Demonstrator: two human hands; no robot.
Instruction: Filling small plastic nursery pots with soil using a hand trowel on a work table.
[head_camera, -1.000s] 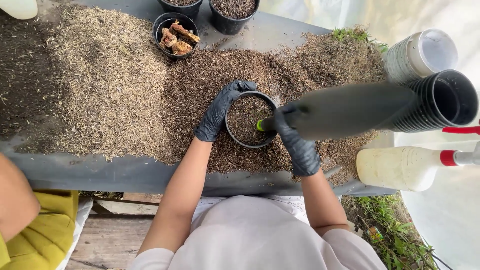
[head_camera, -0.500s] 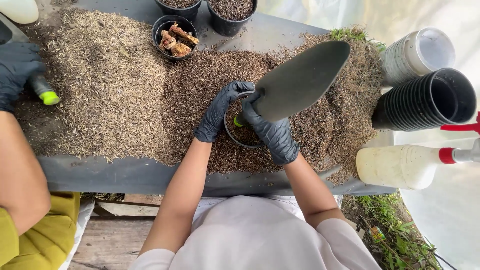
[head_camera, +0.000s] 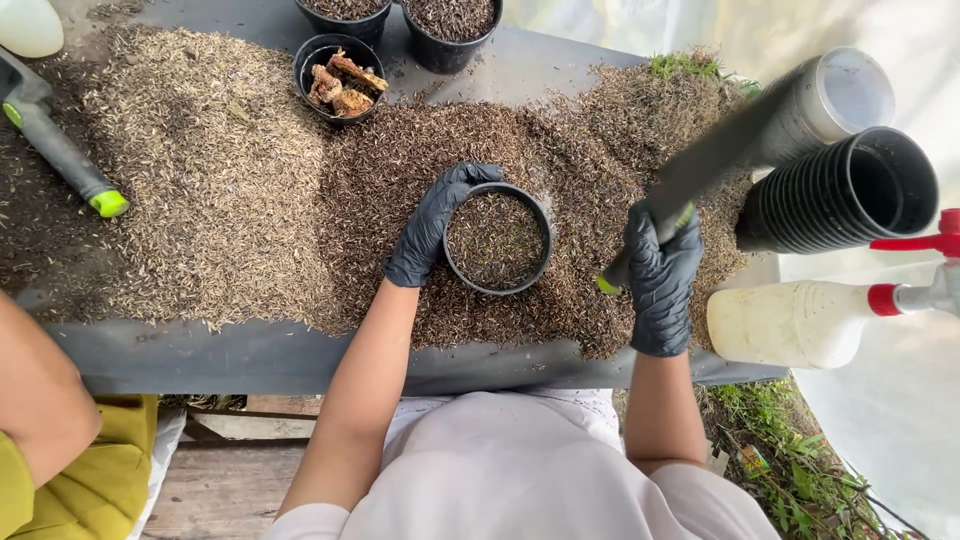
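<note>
While the left hand (head_camera: 432, 232) grips the pot (head_camera: 497, 238) to steady it near the tabletop's (head_camera: 250, 355) front edge, the right hand (head_camera: 660, 275) clutches a trowel (head_camera: 720, 160) raised

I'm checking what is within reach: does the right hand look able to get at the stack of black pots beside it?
Probably yes. The stack of black pots lies just beyond the right hand with nothing between them, but that hand is gripping a trowel, so it isn't free.
</note>
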